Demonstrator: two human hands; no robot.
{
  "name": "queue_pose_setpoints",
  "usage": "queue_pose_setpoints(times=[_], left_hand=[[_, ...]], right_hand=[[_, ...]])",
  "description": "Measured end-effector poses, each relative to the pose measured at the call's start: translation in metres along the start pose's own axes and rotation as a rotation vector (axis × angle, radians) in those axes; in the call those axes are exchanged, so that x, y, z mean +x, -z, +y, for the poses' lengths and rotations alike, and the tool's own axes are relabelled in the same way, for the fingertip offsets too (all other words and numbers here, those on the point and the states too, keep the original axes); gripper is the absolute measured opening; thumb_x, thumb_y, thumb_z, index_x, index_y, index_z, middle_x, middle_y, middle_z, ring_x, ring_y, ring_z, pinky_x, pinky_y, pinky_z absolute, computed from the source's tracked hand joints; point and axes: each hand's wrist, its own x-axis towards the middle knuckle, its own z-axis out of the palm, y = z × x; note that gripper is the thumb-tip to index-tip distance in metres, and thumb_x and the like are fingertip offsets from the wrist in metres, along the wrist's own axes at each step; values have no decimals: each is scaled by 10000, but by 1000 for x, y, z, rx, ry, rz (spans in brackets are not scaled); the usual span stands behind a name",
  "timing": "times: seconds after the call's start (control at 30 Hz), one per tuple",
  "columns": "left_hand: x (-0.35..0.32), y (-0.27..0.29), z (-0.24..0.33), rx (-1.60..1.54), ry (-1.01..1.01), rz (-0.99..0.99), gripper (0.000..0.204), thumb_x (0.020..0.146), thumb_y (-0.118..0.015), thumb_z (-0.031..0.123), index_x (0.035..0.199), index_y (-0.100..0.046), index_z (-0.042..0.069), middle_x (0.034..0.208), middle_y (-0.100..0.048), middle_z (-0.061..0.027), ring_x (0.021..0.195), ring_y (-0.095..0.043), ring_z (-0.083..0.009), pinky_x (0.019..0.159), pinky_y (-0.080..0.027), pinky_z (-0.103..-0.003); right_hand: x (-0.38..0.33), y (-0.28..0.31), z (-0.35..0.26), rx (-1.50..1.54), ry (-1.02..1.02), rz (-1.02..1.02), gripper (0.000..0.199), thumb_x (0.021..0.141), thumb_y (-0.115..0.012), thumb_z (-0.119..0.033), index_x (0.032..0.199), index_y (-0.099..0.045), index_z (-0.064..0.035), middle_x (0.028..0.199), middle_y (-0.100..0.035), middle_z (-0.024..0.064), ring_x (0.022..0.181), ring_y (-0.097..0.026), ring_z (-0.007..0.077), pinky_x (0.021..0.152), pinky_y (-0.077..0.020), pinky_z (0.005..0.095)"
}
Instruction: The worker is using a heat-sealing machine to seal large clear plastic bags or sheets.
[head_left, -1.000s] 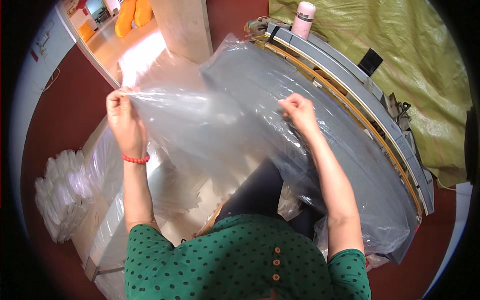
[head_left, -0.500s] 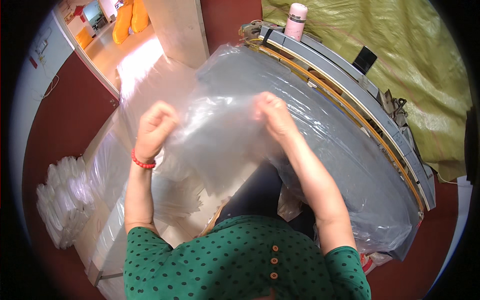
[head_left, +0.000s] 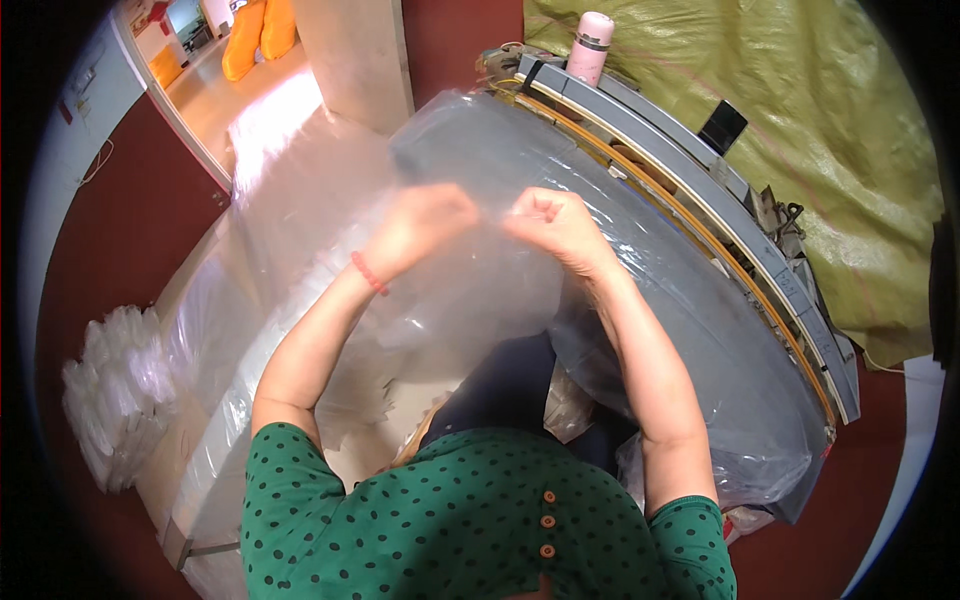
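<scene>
A thin, clear plastic sheet or bag (head_left: pixel 490 290) hangs in front of my lap, below both hands. My right hand (head_left: pixel 562 228) is closed in a pinch on its upper edge. My left hand (head_left: pixel 420 228), with a red bead bracelet at the wrist, is close to the right one and smeared by motion. Its fingers point toward the pinch, but whether they grip the film cannot be made out. Behind the hands, more clear plastic lies over the long grey surface of a bench-like machine (head_left: pixel 690 330).
A rail with an orange strip (head_left: pixel 690 225) edges the machine, with a pink flask (head_left: pixel 589 48) and a black phone (head_left: pixel 723 127) beyond. At left, a pile of folded clear bags (head_left: pixel 120 395) lies beside a plastic-covered board (head_left: pixel 215 430). A doorway (head_left: pixel 250 100) opens at far left.
My left hand has swung right and slightly upward, from well apart to close beside my right hand. The right hand has stayed nearly in place, and the plastic between them is no longer spread wide.
</scene>
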Motion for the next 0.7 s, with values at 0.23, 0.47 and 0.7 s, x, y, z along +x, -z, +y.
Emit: queue_pose_setpoints(times=[0.23,0.47,0.7], left_hand=[[0,22,1,568,-508,277,16,759,-581,6,745,-579,0,720,-576,-32,729,-536,-108,654,-417,-241],[-6,41,14,-56,-259,537,42,827,-527,51,828,-554,18,757,-567,-24,686,-521,-79,629,-422,-208],[1,25,47,-158,-220,385,58,857,-485,61,879,-533,36,733,-516,5,622,-474,-36,537,-358,-157]], right_hand=[[-7,21,34,192,-70,205,195,764,-650,-251,738,-569,-76,643,-520,-67,582,-408,12,530,-321,175],[-9,51,53,43,-89,301,190,745,-664,-235,758,-585,-63,655,-559,-33,579,-464,48,551,-368,189],[13,48,13,-797,613,625,345,649,-711,-258,902,-609,-47,724,-613,91,749,-604,208,684,-457,366]])
